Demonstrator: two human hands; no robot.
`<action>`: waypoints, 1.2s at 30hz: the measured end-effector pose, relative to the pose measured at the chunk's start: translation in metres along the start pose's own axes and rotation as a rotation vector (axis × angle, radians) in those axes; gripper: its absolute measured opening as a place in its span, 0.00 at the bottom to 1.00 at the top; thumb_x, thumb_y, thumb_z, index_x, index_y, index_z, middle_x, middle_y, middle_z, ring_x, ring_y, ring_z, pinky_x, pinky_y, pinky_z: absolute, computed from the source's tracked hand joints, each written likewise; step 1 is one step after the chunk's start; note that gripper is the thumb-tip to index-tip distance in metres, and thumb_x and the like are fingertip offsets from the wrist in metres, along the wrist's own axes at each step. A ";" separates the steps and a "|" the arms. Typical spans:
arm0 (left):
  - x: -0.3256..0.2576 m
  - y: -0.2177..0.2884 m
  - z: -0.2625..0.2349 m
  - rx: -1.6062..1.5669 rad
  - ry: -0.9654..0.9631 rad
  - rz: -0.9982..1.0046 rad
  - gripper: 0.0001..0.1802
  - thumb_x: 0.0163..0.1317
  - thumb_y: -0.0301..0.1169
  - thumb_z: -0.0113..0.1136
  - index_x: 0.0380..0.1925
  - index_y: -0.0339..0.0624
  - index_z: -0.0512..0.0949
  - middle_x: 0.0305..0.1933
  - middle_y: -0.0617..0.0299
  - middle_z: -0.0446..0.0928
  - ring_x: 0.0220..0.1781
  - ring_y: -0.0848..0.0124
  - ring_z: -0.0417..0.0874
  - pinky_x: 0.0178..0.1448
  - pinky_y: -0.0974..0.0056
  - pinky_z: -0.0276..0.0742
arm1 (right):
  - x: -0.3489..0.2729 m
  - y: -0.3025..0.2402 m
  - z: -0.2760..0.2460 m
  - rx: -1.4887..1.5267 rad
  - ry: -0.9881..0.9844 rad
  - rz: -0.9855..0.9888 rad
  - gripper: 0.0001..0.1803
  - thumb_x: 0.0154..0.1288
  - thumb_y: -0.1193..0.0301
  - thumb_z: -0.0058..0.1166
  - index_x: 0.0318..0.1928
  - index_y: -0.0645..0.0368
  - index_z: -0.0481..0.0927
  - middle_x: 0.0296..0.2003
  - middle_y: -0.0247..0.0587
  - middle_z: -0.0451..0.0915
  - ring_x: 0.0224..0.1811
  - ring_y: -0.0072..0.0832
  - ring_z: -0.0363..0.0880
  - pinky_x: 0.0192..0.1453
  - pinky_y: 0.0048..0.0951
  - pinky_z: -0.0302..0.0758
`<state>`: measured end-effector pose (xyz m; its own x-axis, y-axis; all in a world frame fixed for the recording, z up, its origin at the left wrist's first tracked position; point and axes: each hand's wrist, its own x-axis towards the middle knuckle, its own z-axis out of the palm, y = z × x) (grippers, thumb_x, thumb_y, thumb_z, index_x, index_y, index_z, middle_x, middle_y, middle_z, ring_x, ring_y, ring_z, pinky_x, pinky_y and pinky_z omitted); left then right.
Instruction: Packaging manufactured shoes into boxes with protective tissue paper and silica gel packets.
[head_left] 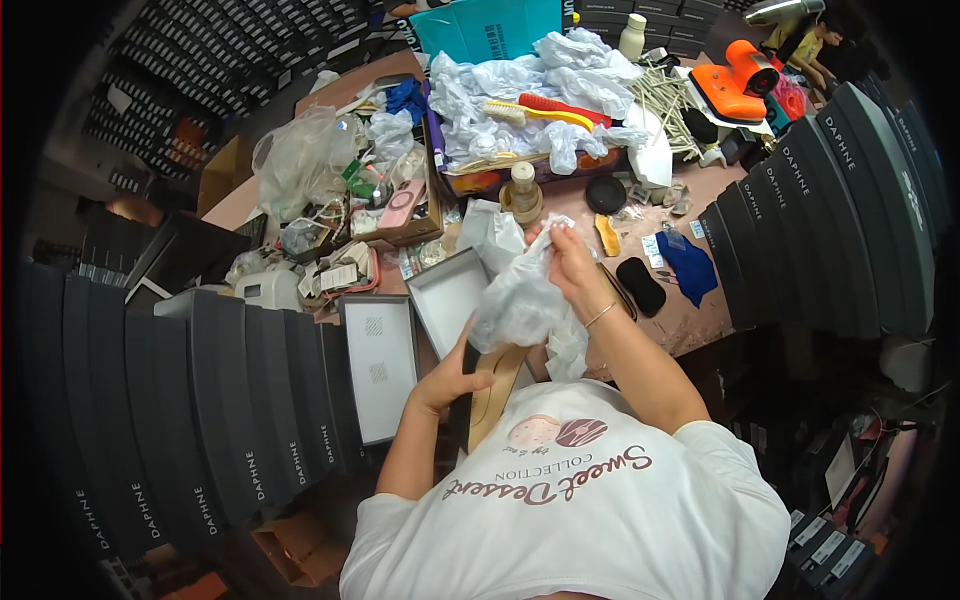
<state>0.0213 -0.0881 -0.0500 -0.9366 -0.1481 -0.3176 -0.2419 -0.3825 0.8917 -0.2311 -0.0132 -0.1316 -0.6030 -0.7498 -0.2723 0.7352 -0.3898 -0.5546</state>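
My left hand (452, 378) grips a tan shoe (497, 385) close to my chest, its sole side showing. A clear crumpled plastic bag (518, 300) covers the shoe's upper end. My right hand (568, 262) pinches the top of that bag above the shoe. Just beyond the shoe, an open grey shoe box (447, 300) lies on the pink table (690, 320), with its lid (379, 365) flat to the left.
Rows of dark shoe boxes stand on edge at left (200, 400) and right (830, 210). The table holds a heap of white plastic bags (540, 90), brushes (535, 110), a tape roll with bottle (522, 195), a blue cloth (692, 265), black pads (640, 285) and an orange tool (740, 85).
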 end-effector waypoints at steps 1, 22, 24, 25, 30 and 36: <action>-0.002 -0.003 -0.002 0.125 0.001 -0.034 0.62 0.42 0.48 0.74 0.71 0.39 0.46 0.72 0.51 0.51 0.75 0.63 0.48 0.75 0.64 0.41 | -0.004 -0.012 0.012 -0.003 -0.038 -0.019 0.10 0.72 0.69 0.44 0.48 0.61 0.72 0.40 0.39 0.78 0.40 0.29 0.80 0.49 0.34 0.77; 0.057 -0.056 0.007 0.540 0.604 0.245 0.29 0.57 0.26 0.61 0.59 0.34 0.66 0.59 0.52 0.69 0.62 0.61 0.70 0.64 0.62 0.65 | -0.096 -0.076 -0.070 -2.473 -0.203 0.121 0.26 0.44 0.55 0.68 0.41 0.58 0.80 0.43 0.48 0.75 0.42 0.43 0.81 0.42 0.42 0.77; 0.078 -0.069 0.014 0.420 0.435 0.155 0.27 0.60 0.28 0.60 0.59 0.35 0.67 0.57 0.56 0.71 0.60 0.65 0.71 0.63 0.64 0.66 | -0.086 -0.068 -0.079 -2.505 -0.271 0.008 0.23 0.43 0.58 0.68 0.38 0.58 0.81 0.43 0.48 0.75 0.42 0.42 0.80 0.41 0.42 0.77; 0.088 -0.077 0.017 0.401 0.370 0.119 0.26 0.62 0.30 0.59 0.59 0.35 0.67 0.57 0.57 0.71 0.60 0.67 0.71 0.62 0.65 0.67 | -0.080 -0.060 -0.085 -2.497 -0.310 -0.078 0.22 0.43 0.59 0.67 0.37 0.59 0.82 0.43 0.49 0.75 0.42 0.43 0.80 0.42 0.42 0.77; 0.112 -0.097 0.033 -0.377 0.393 -0.051 0.30 0.66 0.44 0.56 0.62 0.37 0.63 0.57 0.56 0.70 0.59 0.65 0.71 0.63 0.63 0.67 | -0.098 -0.074 -0.065 -2.037 -0.171 -0.049 0.20 0.44 0.61 0.64 0.35 0.65 0.81 0.39 0.55 0.78 0.43 0.48 0.78 0.48 0.41 0.75; 0.111 -0.089 0.043 -0.905 0.093 -0.070 0.43 0.58 0.67 0.47 0.59 0.43 0.66 0.55 0.52 0.74 0.58 0.57 0.76 0.62 0.50 0.71 | -0.161 -0.076 0.031 -1.562 -0.533 -0.009 0.15 0.55 0.65 0.59 0.37 0.65 0.80 0.33 0.52 0.80 0.36 0.42 0.80 0.44 0.38 0.74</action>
<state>-0.0721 -0.0317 -0.1505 -0.8933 -0.1554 -0.4218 0.0304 -0.9571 0.2882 -0.1801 0.1209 -0.0214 -0.1951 -0.9669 -0.1644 -0.4692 0.2392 -0.8501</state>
